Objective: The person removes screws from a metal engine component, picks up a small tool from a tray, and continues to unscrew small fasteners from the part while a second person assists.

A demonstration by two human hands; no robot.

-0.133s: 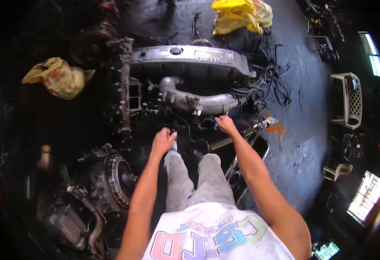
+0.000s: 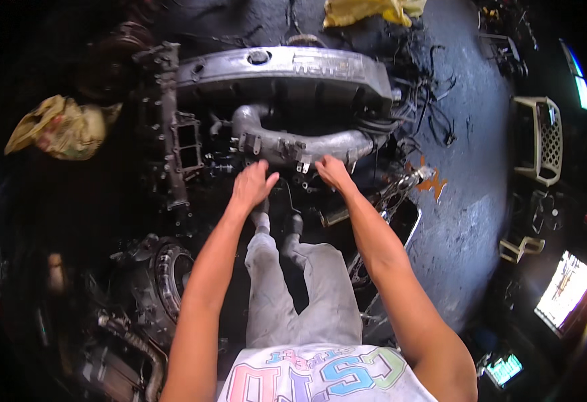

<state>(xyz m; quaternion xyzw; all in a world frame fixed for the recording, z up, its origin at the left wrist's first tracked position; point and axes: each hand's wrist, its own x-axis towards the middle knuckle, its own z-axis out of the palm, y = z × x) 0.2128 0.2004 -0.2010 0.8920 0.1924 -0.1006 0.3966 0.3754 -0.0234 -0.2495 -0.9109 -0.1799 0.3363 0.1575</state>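
Hiding its fingertips, the right hand [image 2: 335, 173] curls by the intake pipe [image 2: 333, 143], grip unclear; the left hand [image 2: 250, 187] reaches, grip spread.

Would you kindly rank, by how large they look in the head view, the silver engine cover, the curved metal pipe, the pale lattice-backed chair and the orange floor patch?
1. Silver engine cover
2. Curved metal pipe
3. Pale lattice-backed chair
4. Orange floor patch
Being farther off shrinks the chair.

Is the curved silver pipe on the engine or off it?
On: the curved silver pipe runs along the near side of the engine, its left end bending toward it. Cannot tell whether it's bolted.
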